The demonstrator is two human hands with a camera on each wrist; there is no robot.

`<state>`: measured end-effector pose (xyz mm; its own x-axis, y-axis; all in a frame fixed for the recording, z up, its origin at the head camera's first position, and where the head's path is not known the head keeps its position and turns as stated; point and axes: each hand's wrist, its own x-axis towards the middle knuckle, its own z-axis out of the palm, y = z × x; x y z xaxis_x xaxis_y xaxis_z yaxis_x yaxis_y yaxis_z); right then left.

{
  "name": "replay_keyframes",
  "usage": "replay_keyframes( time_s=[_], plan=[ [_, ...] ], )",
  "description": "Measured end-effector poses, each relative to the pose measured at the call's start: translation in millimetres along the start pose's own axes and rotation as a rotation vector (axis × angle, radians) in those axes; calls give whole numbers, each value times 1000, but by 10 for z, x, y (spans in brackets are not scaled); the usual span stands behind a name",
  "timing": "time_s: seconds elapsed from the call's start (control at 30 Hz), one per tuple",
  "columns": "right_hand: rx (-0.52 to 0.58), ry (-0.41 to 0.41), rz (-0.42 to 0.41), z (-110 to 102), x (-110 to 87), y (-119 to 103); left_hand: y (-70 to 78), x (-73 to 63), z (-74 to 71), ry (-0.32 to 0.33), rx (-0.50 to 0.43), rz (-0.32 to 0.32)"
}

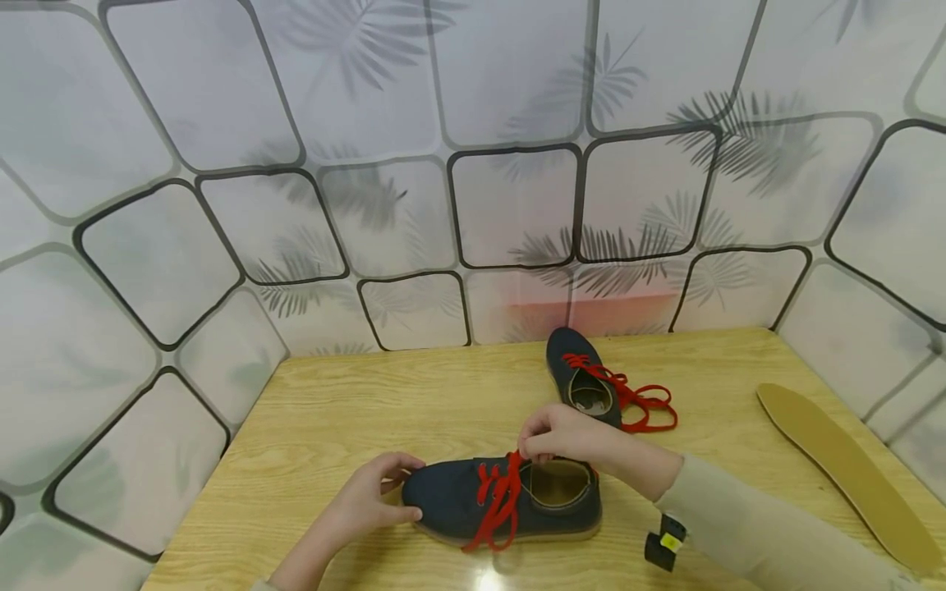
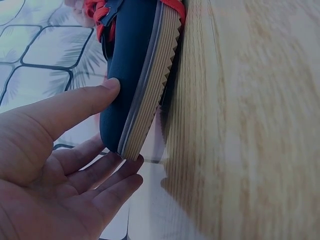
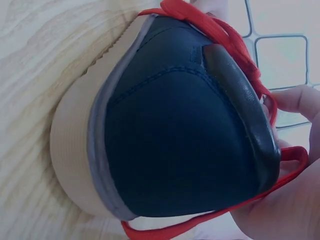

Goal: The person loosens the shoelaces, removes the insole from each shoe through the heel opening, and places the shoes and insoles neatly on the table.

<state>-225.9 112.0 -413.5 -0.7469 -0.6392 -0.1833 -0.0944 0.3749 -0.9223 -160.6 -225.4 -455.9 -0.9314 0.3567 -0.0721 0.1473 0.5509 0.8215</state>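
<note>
Navy lace-up shoe (image 1: 442,499) toward the table's (image 1: 332,410) near edge, left hand (image 1: 365,499) clasping its toe, right hand (image 1: 565,433) pinching red lace (image 1: 510,491): too hard a tug could swing the heel round!

near shoe (image 1: 534,519): i can read no lettering on it
far shoe (image 1: 565,376): too small for me to read
yellow patch (image 1: 671,542): no text i can make out

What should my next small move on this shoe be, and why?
Probably draw the red shoelace gently upward with your right hand: it pinches that lace, loops hang slack, and your left hand holds the nearer navy shoe at the toe.
</note>
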Motion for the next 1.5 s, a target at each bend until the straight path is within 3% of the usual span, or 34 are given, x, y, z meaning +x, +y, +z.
replay_keyframes(
  time_s=[0.17,0.33,0.47,0.6,0.77,1.07,1.33,1.5],
  plan=[
    [91,60,69,-25,-18,14,-4,0,-1,-3,-1,1],
    [275,115,116,-56,-32,65,-8,-1,12,1,1,5],
    [398,132,119,-79,-26,109,-14,-4,12,5,2,0],
    [418,123,99,-89,-26,122,-18,-4,3,6,0,-5],
    [330,63,37,-120,-25,104,-9,-6,4,0,-1,-4],
    [-42,-58,-164,-222,-35,58,1,-15,0,1,-2,-7],
    [-125,-62,-150,-137,-53,-42,2,-15,3,-3,-7,-7],
    [-274,-60,-197,-106,-23,-16,9,-15,4,-8,-14,2]
  ],
)
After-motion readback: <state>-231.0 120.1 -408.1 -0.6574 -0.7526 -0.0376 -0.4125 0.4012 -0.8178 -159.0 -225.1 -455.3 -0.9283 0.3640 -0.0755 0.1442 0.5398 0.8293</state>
